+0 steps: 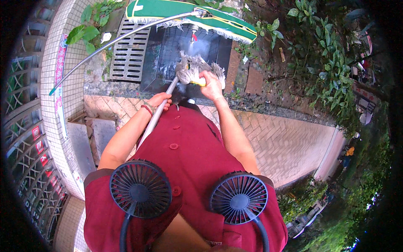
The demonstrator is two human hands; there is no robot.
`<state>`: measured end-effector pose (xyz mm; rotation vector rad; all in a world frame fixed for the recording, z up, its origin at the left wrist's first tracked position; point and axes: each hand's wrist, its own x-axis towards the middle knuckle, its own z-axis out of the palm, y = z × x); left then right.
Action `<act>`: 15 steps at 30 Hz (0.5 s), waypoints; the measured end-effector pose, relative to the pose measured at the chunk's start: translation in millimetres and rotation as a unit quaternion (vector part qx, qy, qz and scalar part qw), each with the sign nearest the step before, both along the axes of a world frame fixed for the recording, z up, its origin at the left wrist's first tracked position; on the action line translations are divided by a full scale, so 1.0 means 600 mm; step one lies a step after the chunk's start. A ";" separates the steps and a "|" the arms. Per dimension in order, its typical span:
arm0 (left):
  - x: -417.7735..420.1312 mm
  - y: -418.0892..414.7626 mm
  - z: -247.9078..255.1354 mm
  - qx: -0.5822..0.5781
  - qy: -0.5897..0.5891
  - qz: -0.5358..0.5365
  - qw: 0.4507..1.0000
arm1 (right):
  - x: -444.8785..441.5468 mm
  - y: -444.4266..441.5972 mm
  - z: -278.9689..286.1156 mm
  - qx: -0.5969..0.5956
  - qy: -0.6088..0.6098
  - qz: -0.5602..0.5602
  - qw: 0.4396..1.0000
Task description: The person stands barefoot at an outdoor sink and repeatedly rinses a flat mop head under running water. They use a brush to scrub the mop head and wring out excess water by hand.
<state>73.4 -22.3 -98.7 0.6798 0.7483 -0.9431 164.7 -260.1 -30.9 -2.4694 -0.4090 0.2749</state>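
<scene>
My left hand [160, 102] is closed around a metal pole [157, 113] that slants from beside my body up to a grey-white mop head [196, 69]. That mop head hangs over a dark tiled basin [154, 63]. The fingers of my right hand [210, 84] grip its lower edge, where a bit of yellow shows. Above it, a tap with a red handle [194, 37] sprays water towards the fibres. A wide green dust mop [160, 11] with white fringe lies across the basin's far side, its thin handle [126, 34] reaching down to the left.
A slotted drain grate [130, 52] lies left of the basin. A white-tiled wall [52, 94] with metal grilles rises at the left. Plants [330, 69] and soil are on the right. Brick paving [280, 145] runs below the basin's near edge. Stone slabs [78, 141] lean near the wall.
</scene>
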 end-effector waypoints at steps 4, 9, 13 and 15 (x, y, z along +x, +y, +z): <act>-0.016 0.002 0.005 0.025 0.015 -0.004 1.000 | -0.061 0.006 -0.019 0.002 0.032 -0.017 0.999; -0.026 0.008 0.006 0.036 0.007 -0.019 0.999 | -0.104 0.014 -0.042 0.023 0.025 -0.068 0.997; -0.021 0.004 0.009 0.038 0.007 -0.016 0.999 | -0.077 0.017 -0.030 0.031 0.003 -0.076 0.997; -0.020 0.002 0.006 0.032 0.001 -0.005 0.999 | -0.050 0.025 -0.016 0.038 0.002 -0.080 0.996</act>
